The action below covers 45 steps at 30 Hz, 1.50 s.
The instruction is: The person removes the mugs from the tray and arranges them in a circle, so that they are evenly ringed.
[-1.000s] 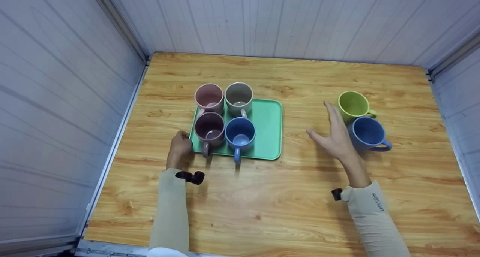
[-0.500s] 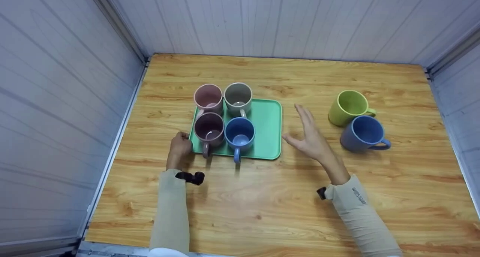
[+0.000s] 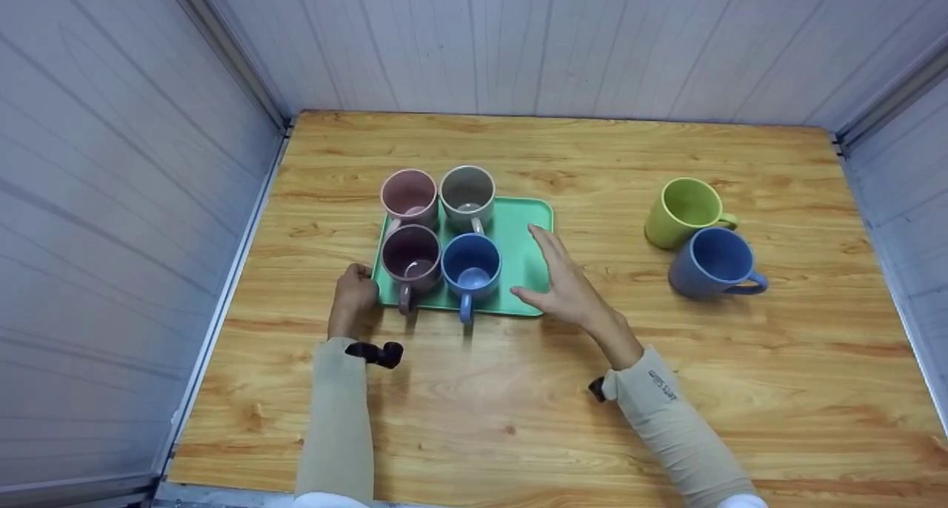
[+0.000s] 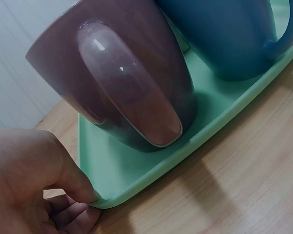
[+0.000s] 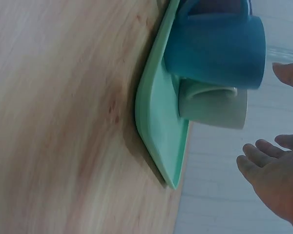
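A green tray [image 3: 524, 260] carries a pink mug [image 3: 409, 197], a grey mug [image 3: 467, 197], a dark purple mug [image 3: 412, 260] and a blue mug [image 3: 472, 265], all upright. At its near left corner my left hand [image 3: 354, 295] pinches the rim; the left wrist view has the thumb [image 4: 78, 183] on the rim and the other fingers below. My right hand [image 3: 566, 289] is over the tray's right part, fingers spread and thumb apart, holding nothing. In the right wrist view a gap separates the right fingers [image 5: 258, 156] from the mugs.
To the right on the wooden table [image 3: 474, 426] stand a lime green mug [image 3: 683, 215] and a second blue mug [image 3: 712, 265], close together with handles pointing right. White panel walls [image 3: 503, 49] bound the table at the back and both sides.
My right hand has moved left, away from the lime green and blue mugs at the right, to over the tray. My left hand keeps its hold on the tray corner.
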Each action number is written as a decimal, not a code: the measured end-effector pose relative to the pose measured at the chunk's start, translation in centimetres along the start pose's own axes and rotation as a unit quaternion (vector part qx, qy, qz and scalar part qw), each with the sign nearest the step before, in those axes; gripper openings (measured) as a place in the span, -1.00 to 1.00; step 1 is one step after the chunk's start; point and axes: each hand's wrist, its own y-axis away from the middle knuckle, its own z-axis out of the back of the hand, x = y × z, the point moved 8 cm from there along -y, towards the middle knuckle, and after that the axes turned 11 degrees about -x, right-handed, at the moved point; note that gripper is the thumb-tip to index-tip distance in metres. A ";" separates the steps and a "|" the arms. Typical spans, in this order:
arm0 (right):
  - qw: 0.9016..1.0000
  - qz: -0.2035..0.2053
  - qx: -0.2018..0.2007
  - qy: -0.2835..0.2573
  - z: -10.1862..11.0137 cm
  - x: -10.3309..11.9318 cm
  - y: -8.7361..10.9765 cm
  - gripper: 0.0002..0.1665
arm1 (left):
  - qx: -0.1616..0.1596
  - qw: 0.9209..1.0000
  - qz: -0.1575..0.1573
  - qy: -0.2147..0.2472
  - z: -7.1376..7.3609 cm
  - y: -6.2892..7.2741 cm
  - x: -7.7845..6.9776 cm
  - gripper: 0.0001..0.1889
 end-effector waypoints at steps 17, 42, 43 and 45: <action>0.999 -0.001 0.033 -0.012 -3.8 0.7 -0.3 0.17 | 0.001 1.000 -0.018 -0.026 -0.1 -0.4 0.0 -0.58; 0.999 0.000 0.016 -0.048 -6.2 0.6 -1.7 0.26 | -0.005 1.000 -0.008 -0.001 0.0 -0.2 0.0 -0.61; 0.999 0.000 0.013 -0.046 -6.2 0.6 -1.7 0.27 | -0.008 1.000 -0.014 -0.009 0.0 -0.2 0.0 -0.61; 0.999 0.004 0.006 -0.044 -6.3 0.6 -1.7 0.28 | -0.015 0.999 -0.022 -0.020 0.1 -0.3 -0.1 -0.60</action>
